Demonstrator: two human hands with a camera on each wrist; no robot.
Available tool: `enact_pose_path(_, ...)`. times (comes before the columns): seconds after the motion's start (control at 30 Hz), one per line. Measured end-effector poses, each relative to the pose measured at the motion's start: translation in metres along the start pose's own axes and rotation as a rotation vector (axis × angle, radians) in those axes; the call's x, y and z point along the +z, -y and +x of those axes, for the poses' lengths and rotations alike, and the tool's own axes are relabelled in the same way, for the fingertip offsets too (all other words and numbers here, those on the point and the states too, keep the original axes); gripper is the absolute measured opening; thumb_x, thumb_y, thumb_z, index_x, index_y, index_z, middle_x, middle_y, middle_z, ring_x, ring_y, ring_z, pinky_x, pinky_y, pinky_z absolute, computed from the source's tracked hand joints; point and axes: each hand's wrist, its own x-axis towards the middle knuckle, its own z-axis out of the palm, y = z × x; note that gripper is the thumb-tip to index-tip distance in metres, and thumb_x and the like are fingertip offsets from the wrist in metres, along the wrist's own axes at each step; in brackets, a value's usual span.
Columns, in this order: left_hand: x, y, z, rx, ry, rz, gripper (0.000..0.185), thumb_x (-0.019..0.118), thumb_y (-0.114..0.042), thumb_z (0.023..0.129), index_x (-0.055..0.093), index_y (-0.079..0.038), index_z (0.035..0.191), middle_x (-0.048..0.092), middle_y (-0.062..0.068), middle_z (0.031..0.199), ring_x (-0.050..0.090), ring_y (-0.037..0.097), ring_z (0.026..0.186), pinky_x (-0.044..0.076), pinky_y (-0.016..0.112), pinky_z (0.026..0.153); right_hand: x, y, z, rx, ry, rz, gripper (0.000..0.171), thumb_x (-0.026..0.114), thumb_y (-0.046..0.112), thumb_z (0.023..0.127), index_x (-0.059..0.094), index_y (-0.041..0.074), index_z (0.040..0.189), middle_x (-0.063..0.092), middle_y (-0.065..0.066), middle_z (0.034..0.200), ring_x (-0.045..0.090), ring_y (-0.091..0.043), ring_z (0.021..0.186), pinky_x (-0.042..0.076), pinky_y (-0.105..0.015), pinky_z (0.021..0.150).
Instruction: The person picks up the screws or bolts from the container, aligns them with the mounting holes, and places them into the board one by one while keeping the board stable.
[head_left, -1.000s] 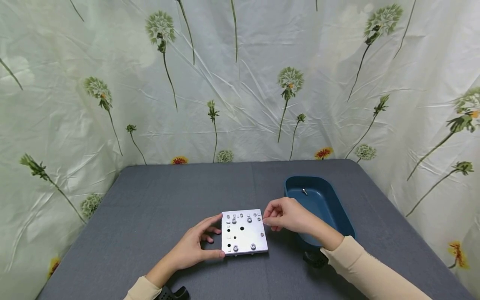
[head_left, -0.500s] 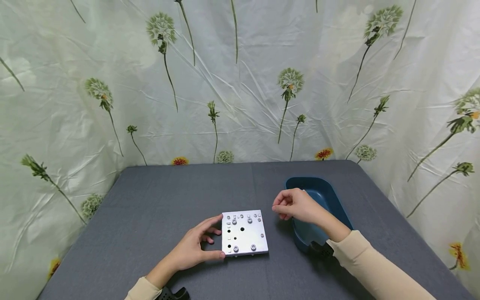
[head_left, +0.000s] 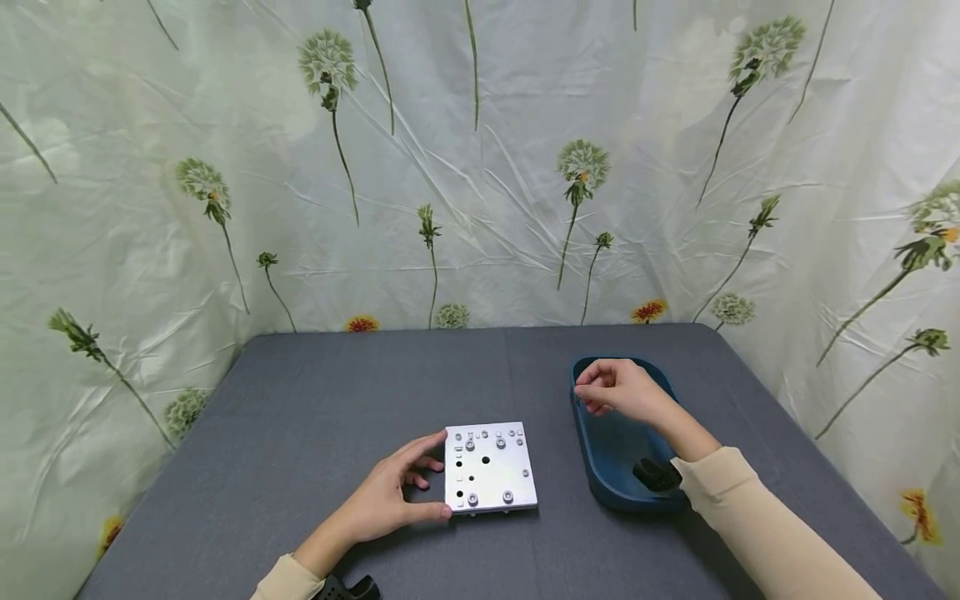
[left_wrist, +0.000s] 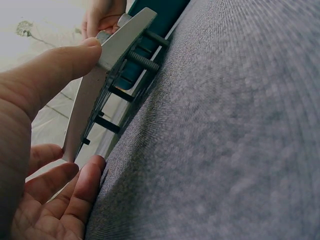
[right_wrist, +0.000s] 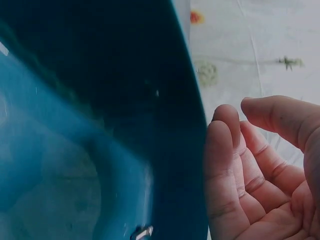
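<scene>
A square metal plate (head_left: 489,468) with holes and several small fittings lies on the grey table (head_left: 315,400). My left hand (head_left: 435,475) grips its left edge, thumb at the near corner. In the left wrist view the thumb lies on top of the plate (left_wrist: 120,45), a finger (left_wrist: 90,172) touches its lower edge, and bolts (left_wrist: 142,60) stick out underneath. My right hand (head_left: 597,396) hovers over the far end of a blue tray (head_left: 587,454), fingers loosely curled and holding nothing. The right wrist view shows that hand (right_wrist: 250,165) empty beside the tray (right_wrist: 100,100), with a small screw (right_wrist: 142,232) lying inside.
A flower-print curtain (head_left: 480,167) closes in the table on the back and both sides. Black wrist camera mounts (head_left: 656,475) sit on both forearms. Grey tabletop lies bare to the left of and behind the plate.
My right hand has left the plate's right edge and moved back and right to above the blue tray. The left hand and the plate have stayed put.
</scene>
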Motion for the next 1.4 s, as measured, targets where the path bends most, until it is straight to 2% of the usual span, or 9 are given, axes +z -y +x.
enact_pose_path(0.3,0.0,0.001,0.0,0.001,0.004,-0.003,0.097,0.094,-0.04,0.084,0.045,-0.014,0.164,0.054,0.014,0.159,0.068,0.019,0.122,0.058,0.025,0.09,-0.02,-0.018,0.006,0.069,-0.03,0.025,0.032,0.069,0.018,0.107,0.065,-0.007,0.127,0.08,-0.013,0.092,0.077,-0.021,0.082,0.066,-0.037,0.078)
enact_pose_path(0.63,0.0,0.002,-0.001,0.0,0.0,-0.006,0.097,0.094,-0.039,0.084,0.045,-0.014,0.164,0.055,0.013,0.159,0.068,0.02,0.122,0.058,0.025,0.09,-0.033,-0.018,0.014,0.144,-0.033,-0.009,0.041,0.068,0.017,0.107,0.059,-0.013,0.133,0.08,-0.02,0.098,0.078,-0.018,0.08,0.066,-0.037,0.077)
enact_pose_path(0.9,-0.001,0.001,0.0,0.009,0.0,-0.002,0.096,0.094,-0.037,0.084,0.045,-0.013,0.163,0.055,0.014,0.158,0.068,0.021,0.122,0.058,0.025,0.09,-0.032,-0.023,0.021,0.18,-0.043,-0.019,0.044,0.067,0.016,0.107,0.056,-0.015,0.137,0.079,-0.025,0.103,0.078,-0.016,0.079,0.065,-0.035,0.076)
enact_pose_path(1.13,-0.001,0.001,0.0,0.015,-0.001,-0.01,0.097,0.095,-0.036,0.084,0.045,-0.013,0.163,0.055,0.014,0.158,0.068,0.021,0.121,0.058,0.025,0.09,-0.029,-0.03,0.025,0.207,-0.063,-0.024,0.042,0.066,0.016,0.107,0.057,-0.014,0.134,0.079,-0.023,0.099,0.075,-0.012,0.076,0.065,-0.033,0.074)
enact_pose_path(1.4,-0.001,0.002,-0.001,0.01,-0.002,-0.008,0.097,0.095,-0.037,0.084,0.045,-0.013,0.163,0.056,0.013,0.158,0.068,0.021,0.122,0.058,0.025,0.09,-0.022,-0.034,0.026,0.261,-0.062,-0.126,0.042,0.068,0.016,0.106,0.058,-0.014,0.133,0.079,-0.02,0.094,0.076,-0.013,0.074,0.065,-0.034,0.074)
